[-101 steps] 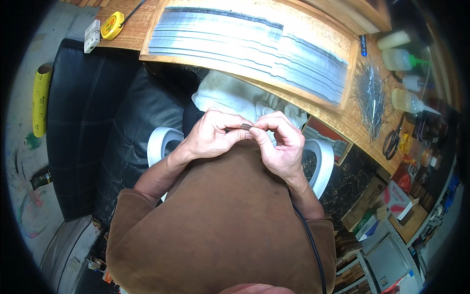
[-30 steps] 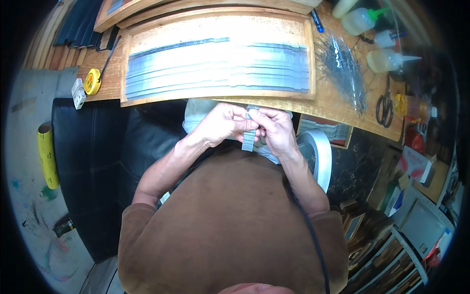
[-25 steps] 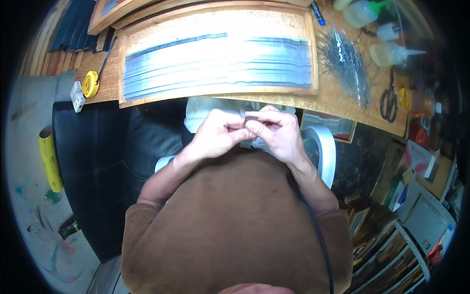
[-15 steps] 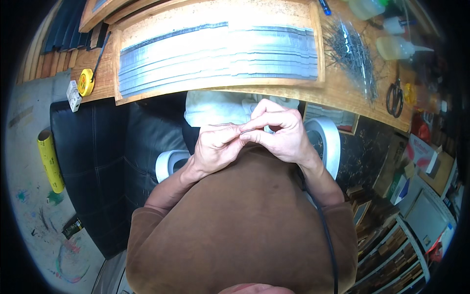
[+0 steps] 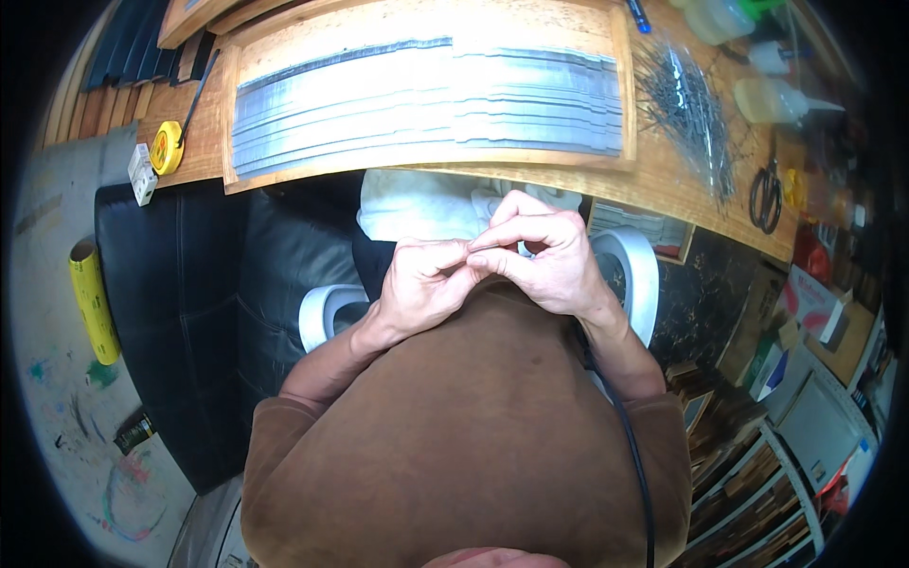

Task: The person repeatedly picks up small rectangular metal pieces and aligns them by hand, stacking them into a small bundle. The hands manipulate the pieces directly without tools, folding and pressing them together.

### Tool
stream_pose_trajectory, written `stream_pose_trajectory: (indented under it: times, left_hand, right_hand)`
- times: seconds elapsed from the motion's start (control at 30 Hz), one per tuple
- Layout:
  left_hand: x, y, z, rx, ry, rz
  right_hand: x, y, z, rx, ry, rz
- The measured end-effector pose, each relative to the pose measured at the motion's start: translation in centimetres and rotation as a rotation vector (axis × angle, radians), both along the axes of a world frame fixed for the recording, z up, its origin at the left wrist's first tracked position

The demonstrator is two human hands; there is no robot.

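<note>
Both hands are raised in front of my brown shirt, just short of the workbench edge, and their fingertips meet. The fingers of my left hand (image 5: 421, 286) are curled together in a pinch. My right hand (image 5: 547, 257) pinches with thumb and forefinger against the left fingertips. Whatever lies between them is too small and hidden to name. Beyond the hands, a shallow wooden tray (image 5: 629, 95) on the bench holds overlapping rows of thin grey strips (image 5: 379, 114). A white cloth (image 5: 407, 204) hangs over the lap behind the fingers.
On the bench's right lie loose thin dark pins or wires (image 5: 686, 123), scissors (image 5: 765, 194) and squeeze bottles (image 5: 772, 99). A yellow tape measure (image 5: 167, 149) sits at its left end. White chair arms (image 5: 320, 317) flank me; a black padded seat (image 5: 170, 322) stands left.
The view has shifted slightly. My hands stay pressed together at the fingertips, the left fingers a little re-angled. A thin dark sliver between the fingertips earlier barely shows now.
</note>
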State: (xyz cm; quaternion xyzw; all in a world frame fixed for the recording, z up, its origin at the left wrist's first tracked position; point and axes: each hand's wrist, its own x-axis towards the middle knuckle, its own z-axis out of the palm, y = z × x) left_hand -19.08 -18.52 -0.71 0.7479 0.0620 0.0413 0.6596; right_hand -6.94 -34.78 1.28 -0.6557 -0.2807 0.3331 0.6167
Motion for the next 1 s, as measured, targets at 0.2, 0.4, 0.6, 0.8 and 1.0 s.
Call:
stream_pose_trajectory:
  times: [0.2, 0.4, 0.6, 0.8, 1.0]
  left_hand:
    - [0.1, 0.2, 0.4, -0.033, 0.051, -0.043]
    - [0.3, 0.2, 0.5, -0.058, 0.009, -0.040]
    - [-0.2, 0.1, -0.6, -0.055, 0.014, -0.017]
    - [-0.3, 0.0, -0.6, -0.046, -0.013, -0.007]
    - [-0.4, 0.0, -0.2, -0.080, 0.011, -0.013]
  right_hand:
    - [-0.2, -0.2, -0.4, -0.007, 0.015, -0.012]
    - [-0.5, -0.1, -0.2, -0.002, -0.009, -0.034]
    - [-0.7, -0.2, -0.3, 0.025, -0.035, -0.051]
    - [-0.6, -0.6, -0.3, 0.053, -0.050, -0.047]
    - [-0.6, -0.7, -0.4, 0.059, -0.027, -0.037]
